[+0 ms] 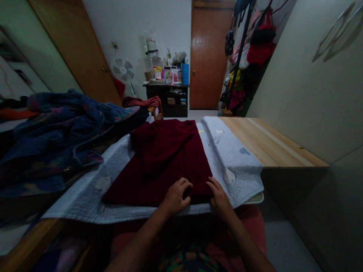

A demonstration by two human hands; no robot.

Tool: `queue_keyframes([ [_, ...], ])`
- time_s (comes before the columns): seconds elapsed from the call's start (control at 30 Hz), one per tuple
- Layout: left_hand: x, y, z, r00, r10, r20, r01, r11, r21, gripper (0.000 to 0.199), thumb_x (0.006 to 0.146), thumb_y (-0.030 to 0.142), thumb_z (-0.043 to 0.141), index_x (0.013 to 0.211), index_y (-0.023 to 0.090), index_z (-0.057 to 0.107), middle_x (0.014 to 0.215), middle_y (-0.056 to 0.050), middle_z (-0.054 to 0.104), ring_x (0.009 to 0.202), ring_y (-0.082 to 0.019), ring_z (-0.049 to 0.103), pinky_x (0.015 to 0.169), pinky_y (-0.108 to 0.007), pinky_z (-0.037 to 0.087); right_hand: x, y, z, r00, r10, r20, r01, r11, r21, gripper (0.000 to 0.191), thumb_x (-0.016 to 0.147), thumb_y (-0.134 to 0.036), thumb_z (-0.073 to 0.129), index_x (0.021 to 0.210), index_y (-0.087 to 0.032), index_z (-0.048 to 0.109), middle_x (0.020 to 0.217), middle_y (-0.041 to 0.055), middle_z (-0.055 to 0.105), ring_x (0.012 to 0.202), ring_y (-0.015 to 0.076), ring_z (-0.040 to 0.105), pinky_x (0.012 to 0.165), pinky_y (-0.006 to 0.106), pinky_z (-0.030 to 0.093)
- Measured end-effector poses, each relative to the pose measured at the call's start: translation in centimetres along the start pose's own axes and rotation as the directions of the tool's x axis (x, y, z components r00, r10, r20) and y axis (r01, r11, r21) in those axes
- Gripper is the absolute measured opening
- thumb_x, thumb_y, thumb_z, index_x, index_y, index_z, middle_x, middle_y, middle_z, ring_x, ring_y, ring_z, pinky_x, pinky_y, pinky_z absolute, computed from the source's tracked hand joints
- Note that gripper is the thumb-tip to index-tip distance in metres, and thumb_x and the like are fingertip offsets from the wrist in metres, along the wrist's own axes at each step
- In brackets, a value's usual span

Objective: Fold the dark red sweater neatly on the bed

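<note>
Patterned cloth, cut off at the bottom, sits below the left hand, which rests loosely curled on a dark red garment with a gap between thumb and finger, and the right hand, bent at its near right corner, though I can't say if it pinches. Lying on a pale quilt, the garment points away from the person, long way toward the door. It looks plain and wrinkly, wide near and lumpy far, its folds too dark to make out.
</note>
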State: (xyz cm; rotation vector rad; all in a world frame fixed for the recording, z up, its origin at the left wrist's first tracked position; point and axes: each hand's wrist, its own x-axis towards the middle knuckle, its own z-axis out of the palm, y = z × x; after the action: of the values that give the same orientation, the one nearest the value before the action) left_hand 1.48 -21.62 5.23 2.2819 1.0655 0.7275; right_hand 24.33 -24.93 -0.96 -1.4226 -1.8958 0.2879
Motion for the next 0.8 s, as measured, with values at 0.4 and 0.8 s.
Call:
queue_keyframes([
  [0.4,-0.2,-0.4,0.3,1.0,0.013,-0.011,-0.013,1.0,-0.026,0.041,0.07,0.02,0.067,0.11,0.025,0.057,0.11,-0.003,0.056,0.103,-0.021,0.053,0.091,-0.034,0.043,0.0,0.4,0.0,1.0,-0.004,-0.008,0.004,1.0,-0.003,0.074,0.059,0.002,0.037,0.13,-0.016,0.052,0.147,0.0121,0.038,0.139,0.0227,0.032,0.115,0.048,0.03],
  [0.8,-0.4,-0.6,-0.1,0.997,0.055,0.051,-0.048,0.991,-0.121,0.039,0.076,0.02,0.067,0.114,0.028,0.063,0.114,-0.001,0.067,0.099,-0.02,0.054,0.089,-0.033,0.041,0.3,-1.3,-2.4,0.999,-0.036,0.012,0.034,0.995,0.094,0.058,0.066,-0.008,0.05,0.122,-0.021,0.059,0.149,0.0096,0.036,0.141,0.0275,0.027,0.114,0.052,0.028],
])
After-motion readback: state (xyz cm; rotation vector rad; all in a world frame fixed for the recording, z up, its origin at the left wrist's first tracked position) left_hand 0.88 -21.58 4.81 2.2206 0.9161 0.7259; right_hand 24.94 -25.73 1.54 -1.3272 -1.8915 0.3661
